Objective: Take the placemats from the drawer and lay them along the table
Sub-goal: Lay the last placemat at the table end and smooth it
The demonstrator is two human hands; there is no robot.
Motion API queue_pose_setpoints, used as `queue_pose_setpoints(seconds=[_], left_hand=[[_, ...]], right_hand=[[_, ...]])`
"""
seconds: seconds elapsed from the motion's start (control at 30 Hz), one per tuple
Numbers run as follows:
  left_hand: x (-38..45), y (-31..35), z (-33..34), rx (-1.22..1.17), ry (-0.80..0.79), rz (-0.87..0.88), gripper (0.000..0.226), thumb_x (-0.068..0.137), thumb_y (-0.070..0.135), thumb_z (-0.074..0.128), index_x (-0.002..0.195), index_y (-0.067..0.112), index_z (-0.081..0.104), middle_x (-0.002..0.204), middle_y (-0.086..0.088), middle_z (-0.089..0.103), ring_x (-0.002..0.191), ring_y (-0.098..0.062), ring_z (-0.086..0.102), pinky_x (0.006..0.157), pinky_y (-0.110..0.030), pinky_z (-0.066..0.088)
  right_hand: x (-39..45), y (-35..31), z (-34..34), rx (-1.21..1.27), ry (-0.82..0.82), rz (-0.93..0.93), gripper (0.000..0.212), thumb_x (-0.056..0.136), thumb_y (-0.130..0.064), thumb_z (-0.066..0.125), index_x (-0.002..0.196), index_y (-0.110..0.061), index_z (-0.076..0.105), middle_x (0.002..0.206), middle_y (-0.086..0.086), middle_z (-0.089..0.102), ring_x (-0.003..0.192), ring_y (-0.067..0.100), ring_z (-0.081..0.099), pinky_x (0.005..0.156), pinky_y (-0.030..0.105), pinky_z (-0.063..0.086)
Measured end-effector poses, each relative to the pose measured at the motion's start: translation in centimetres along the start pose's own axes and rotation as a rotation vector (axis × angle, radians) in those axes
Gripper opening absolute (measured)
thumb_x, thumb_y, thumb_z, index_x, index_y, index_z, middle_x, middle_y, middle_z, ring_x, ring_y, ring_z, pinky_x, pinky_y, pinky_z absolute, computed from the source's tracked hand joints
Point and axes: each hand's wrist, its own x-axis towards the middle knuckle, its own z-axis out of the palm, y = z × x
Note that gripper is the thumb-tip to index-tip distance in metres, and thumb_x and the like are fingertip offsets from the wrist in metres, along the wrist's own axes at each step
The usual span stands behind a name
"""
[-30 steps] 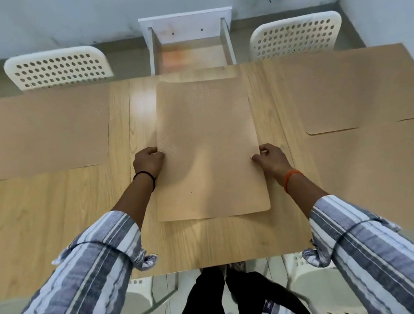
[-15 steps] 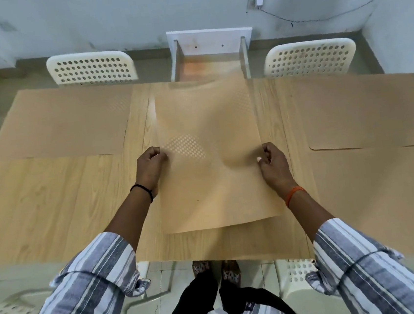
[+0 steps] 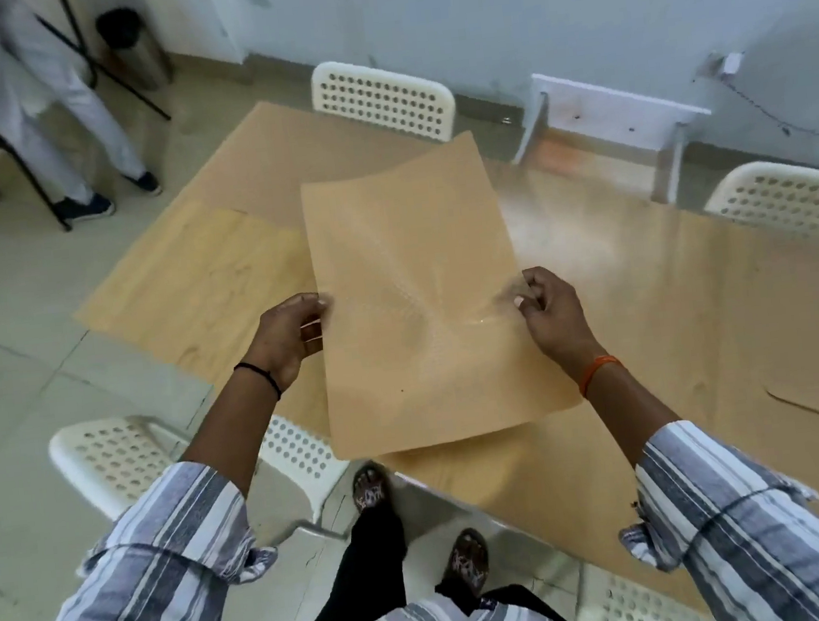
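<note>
Placemat [image 3: 412, 310] is leaving the table [image 3: 692, 331]: a second ago you were pressing it flat near the table's near edge, and now you are holding it up in the air, its lower edge hanging just above that near edge. Your view is also swinging to the left, toward the table's left end, so you are probably carrying the mat that way to lay it in a free spot.

Your left hand [image 3: 289, 340] is pinching the mat's left edge, thumb on top and fingers curled beneath. Your right hand [image 3: 551, 310] is doing the same on the right edge. Both are closing on the sheet alone, around the middle of its length.

The mat's long axis is running away from you, from the near edge toward the far side where the open drawer [image 3: 606, 138] is standing. It is sagging and creasing between your grips, and its far corner is curling upward.

Another mat [image 3: 250, 160] is lying at the far left corner, and more [image 3: 802, 319] are covering the right side, so the near left part of the wood looks to be the spot left to fill.
</note>
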Motion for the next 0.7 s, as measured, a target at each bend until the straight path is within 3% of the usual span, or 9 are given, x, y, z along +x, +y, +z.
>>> queue_pose_setpoints(seconds=[0.07, 0.17, 0.37, 0.6, 0.7], left_hand=[[0.6, 0.5, -3.1, -0.044, 0.034, -0.011, 0.012, 0.092, 0.008, 0.056, 0.098, 0.014, 0.064, 0.083, 0.003, 0.070, 0.066, -0.013, 0.065, 0.058, -0.023, 0.054], [1.5, 1.0, -7.0, -0.073, 0.075, -0.027, 0.015, 0.092, 0.004, 0.057, 0.096, 0.017, 0.064, 0.078, 0.006, 0.072, 0.062, -0.010, 0.066, 0.057, -0.022, 0.055], [2.8, 1.1, -15.8, -0.111, 0.173, -0.109, 0.020, 0.089, -0.003, 0.058, 0.089, 0.016, 0.061, 0.074, 0.005, 0.070, 0.060, -0.011, 0.063, 0.056, -0.025, 0.057], [3.4, -2.8, -22.2, -0.133, 0.278, -0.230, 0.017, 0.085, -0.006, 0.065, 0.092, 0.009, 0.063, 0.092, -0.010, 0.069, 0.076, -0.019, 0.069, 0.063, -0.025, 0.059], [3.7, -4.3, -23.0, -0.144, 0.341, -0.258, 0.017, 0.084, -0.010, 0.065, 0.095, 0.003, 0.063, 0.089, -0.013, 0.069, 0.064, -0.014, 0.072, 0.058, -0.023, 0.059]], right_hand=[[2.1, -1.4, 2.8, -0.014, -0.072, -0.006, 0.023, 0.093, 0.005, 0.047, 0.102, -0.009, 0.062, 0.099, 0.008, 0.070, 0.095, 0.022, 0.064, 0.082, 0.030, 0.049], [5.2, -3.2, 6.6, -0.073, -0.135, -0.032, 0.023, 0.091, 0.006, 0.048, 0.099, -0.010, 0.062, 0.100, 0.013, 0.069, 0.095, 0.032, 0.061, 0.078, 0.029, 0.045], [11.6, -6.3, 15.7, -0.177, -0.285, -0.064, 0.015, 0.092, 0.004, 0.052, 0.103, -0.005, 0.059, 0.105, 0.018, 0.065, 0.103, 0.032, 0.060, 0.081, 0.026, 0.042], [15.5, -8.0, 24.1, -0.290, -0.425, -0.100, 0.018, 0.090, 0.003, 0.057, 0.103, -0.007, 0.064, 0.106, 0.009, 0.069, 0.107, 0.026, 0.063, 0.090, 0.027, 0.046], [16.3, -8.3, 26.2, -0.324, -0.415, -0.079, 0.028, 0.092, 0.000, 0.057, 0.117, -0.010, 0.063, 0.121, 0.014, 0.066, 0.118, 0.029, 0.059, 0.099, 0.030, 0.044]])
